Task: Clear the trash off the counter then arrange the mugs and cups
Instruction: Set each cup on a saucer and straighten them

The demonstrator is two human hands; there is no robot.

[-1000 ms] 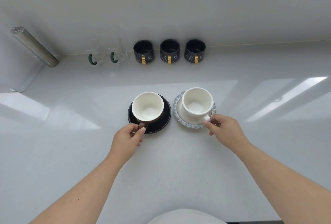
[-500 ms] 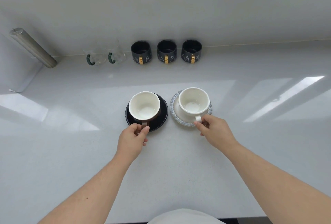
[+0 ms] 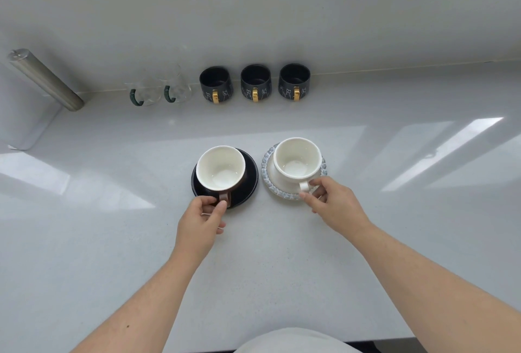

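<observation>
A brown cup with a white inside [image 3: 220, 168] stands on a black saucer [image 3: 248, 183] at the counter's middle. My left hand [image 3: 201, 221] pinches its brown handle. To its right a white cup [image 3: 296, 158] rests on a white saucer with a grey patterned rim [image 3: 275, 187]; my right hand [image 3: 334, 201] grips that cup's handle. Along the back wall stand three dark mugs with gold handles [image 3: 215, 84] [image 3: 255, 82] [image 3: 294, 81], handles facing me. Left of them are two clear glass cups with green handles [image 3: 145, 93] [image 3: 177, 88].
A brushed metal cylinder [image 3: 45, 79] slants down onto the counter at the far left, beside a raised white ledge [image 3: 22, 124]. The white counter [image 3: 394, 225] runs wide to both sides, with bright light patches on it. Its front edge lies near my body.
Both cups with their saucers have shifted slightly left in view, and the white cup's handle has swung from the right towards me. My hands kept hold of the handles.
</observation>
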